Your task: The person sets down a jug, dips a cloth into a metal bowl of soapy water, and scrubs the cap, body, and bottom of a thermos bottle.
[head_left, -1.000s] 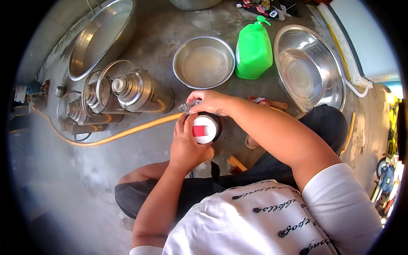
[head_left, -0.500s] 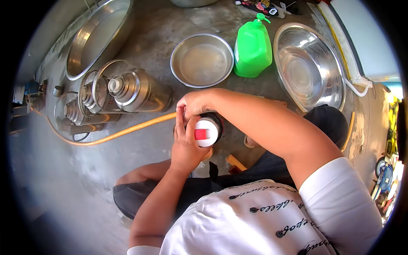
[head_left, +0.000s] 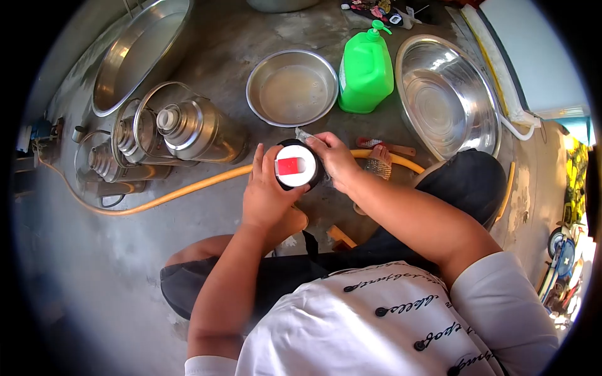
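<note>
Head view has the left hand (head_left: 268, 188) gripping one white-lidded container (head_left: 298, 167) at mid-frame, the right hand (head_left: 336, 160) pinching clear plastic (head_left: 303, 135) beside it, with one basin (head_left: 291, 94) and one green jug (head_left: 365, 75) above.

"What colours are you holding?"

"My round lid (head_left: 295, 151) is white, with a bright red patch (head_left: 288, 166) and a black band (head_left: 320, 168) around it. The plastic film (head_left: 303, 135) is clear, greyish."

"And your clothes?"

"My shirt (head_left: 313, 332) is white, patterned with black cursive lettering (head_left: 407, 306) and black buttons (head_left: 382, 312). My trousers (head_left: 467, 182) are black."

"Around you?"

"I see a vivid green jug (head_left: 365, 75), its pump (head_left: 379, 26) green too. The hose (head_left: 188, 190) is orange-yellow, the brush (head_left: 401, 150) red with an orange-brown handle. The flasks (head_left: 207, 133) and basins (head_left: 439, 94) are silvery. My floor (head_left: 157, 250) is grey, blotched paler."
</note>
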The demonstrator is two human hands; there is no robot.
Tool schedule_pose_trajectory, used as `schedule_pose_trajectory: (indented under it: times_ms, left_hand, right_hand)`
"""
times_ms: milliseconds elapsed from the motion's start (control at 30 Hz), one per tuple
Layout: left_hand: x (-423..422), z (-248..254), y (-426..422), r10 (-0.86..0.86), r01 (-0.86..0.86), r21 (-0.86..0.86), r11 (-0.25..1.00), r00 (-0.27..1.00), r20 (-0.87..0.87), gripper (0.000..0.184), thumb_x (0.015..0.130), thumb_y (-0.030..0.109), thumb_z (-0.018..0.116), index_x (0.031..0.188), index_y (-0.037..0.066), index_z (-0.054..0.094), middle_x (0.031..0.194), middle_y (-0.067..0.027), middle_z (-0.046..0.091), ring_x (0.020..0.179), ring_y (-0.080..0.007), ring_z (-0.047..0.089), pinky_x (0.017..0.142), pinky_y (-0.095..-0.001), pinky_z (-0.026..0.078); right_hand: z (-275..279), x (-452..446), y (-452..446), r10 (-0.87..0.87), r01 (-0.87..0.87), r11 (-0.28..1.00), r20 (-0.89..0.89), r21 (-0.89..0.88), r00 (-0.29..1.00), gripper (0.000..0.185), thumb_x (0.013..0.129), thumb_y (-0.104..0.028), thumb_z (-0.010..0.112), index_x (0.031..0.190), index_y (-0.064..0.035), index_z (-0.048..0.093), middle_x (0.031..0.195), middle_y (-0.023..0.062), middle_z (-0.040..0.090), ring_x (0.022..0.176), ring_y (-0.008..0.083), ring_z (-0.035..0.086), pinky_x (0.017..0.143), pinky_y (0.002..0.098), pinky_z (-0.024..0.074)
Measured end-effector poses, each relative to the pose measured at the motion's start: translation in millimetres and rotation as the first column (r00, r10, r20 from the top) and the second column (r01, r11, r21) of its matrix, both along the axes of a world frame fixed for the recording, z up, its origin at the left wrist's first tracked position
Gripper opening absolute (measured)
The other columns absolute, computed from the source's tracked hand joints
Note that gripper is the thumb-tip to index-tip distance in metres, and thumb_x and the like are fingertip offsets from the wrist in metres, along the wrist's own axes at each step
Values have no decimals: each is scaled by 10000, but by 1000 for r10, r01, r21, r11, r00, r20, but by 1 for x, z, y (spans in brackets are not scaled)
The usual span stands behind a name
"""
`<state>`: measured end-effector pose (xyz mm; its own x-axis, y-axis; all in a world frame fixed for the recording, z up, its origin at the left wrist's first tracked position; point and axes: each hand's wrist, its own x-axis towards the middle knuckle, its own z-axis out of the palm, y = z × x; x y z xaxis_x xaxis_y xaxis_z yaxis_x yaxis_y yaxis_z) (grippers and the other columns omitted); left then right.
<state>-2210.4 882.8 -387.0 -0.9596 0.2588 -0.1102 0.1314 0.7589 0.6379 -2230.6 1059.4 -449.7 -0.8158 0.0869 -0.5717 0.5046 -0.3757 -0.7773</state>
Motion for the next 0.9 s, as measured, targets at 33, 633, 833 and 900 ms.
schedule_pose_trajectory:
  times_ms: [33, 633, 833, 900]
  left_hand:
    - [-5, -2, -1, 44, -44, 22, 999, 999, 4, 900, 644, 305, 880, 1391, 154, 401, 1523, -237, 330, 1343, -398, 440, 998, -441, 482]
    - [-59, 23, -17, -77, 81, 109, 991, 996, -40, 710, 818, 228, 775, 1435, 157, 431, 1404, -119, 471, 1285, -305, 492, 1036, -401, 433]
    - [-75, 6, -6, 31, -39, -38, 999, 981, -189, 514, 853, 349, 724, 1284, 140, 536, 1244, -153, 560, 1055, -367, 614, 859, -450, 518]
    - [-79, 1, -5, 49, -59, -48, 997, 982, -182, 506, 857, 358, 718, 1276, 139, 539, 1237, -157, 562, 1047, -366, 617, 858, -450, 517]
  right_hand:
    - [0, 15, -8, -100, 103, 993, -50, 50, 994, 266, 936, -225, 690, 1099, -32, 606, 991, 47, 638, 913, 121, 563, 825, 281, 459]
    - [13, -61, -28, 206, -183, 971, -146, 156, 968, 245, 841, -204, 769, 998, -30, 697, 946, 100, 712, 869, 172, 637, 809, 305, 484]
    - [12, -49, -32, 459, 140, 581, -465, 802, 757, 166, 873, -74, 605, 993, -61, 719, 952, 152, 588, 961, 353, 585, 832, 449, 488]
    - [16, -44, -29, 492, 134, 552, -451, 823, 744, 185, 876, -69, 599, 1024, -50, 710, 971, 156, 591, 964, 354, 585, 832, 446, 488]
